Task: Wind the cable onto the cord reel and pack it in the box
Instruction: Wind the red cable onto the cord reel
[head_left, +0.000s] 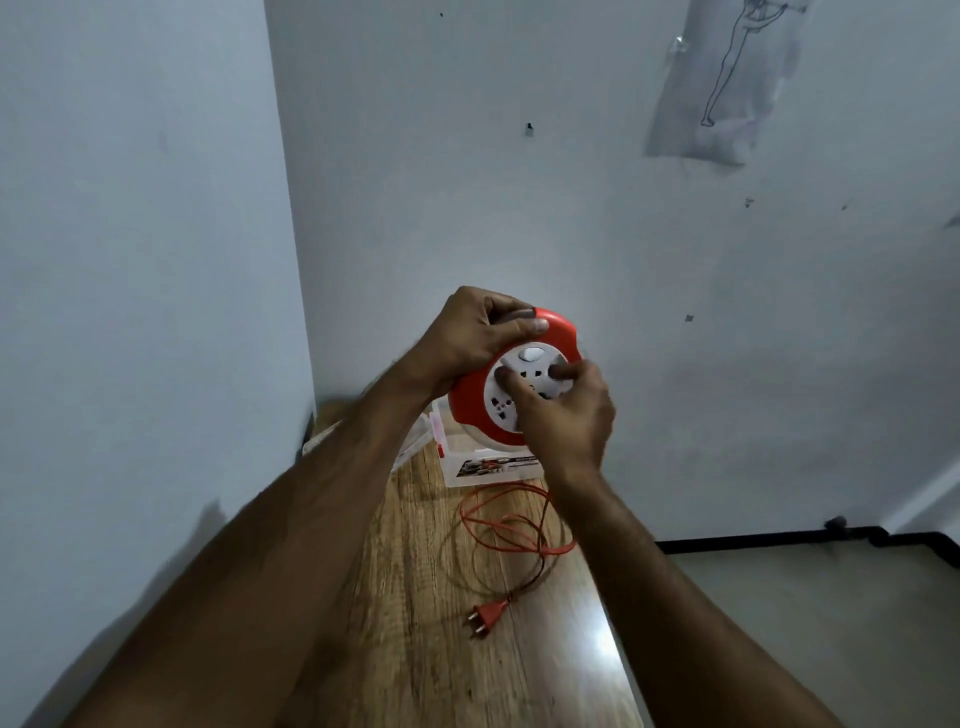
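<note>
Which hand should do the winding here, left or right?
Right, probably. The right hand already has fingers on the white socket face of the round red cord reel, while the left hand grips its rim. The loose orange cable lies on the wooden table.

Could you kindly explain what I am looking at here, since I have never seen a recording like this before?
There is no machine here: a person wears a camera on the head, so this single picture looks forward and down along both forearms. The left hand grips the rim of a round red cord reel with a white socket face, held up in the air. The right hand has its fingers curled on that white face, seemingly to turn it. Below lies a wooden table. On it rest loose loops of thin red cable ending in a red two-pin plug, so winding is unfinished. Behind the reel stands a clear plastic box with a printed label, partly hidden.
</note>
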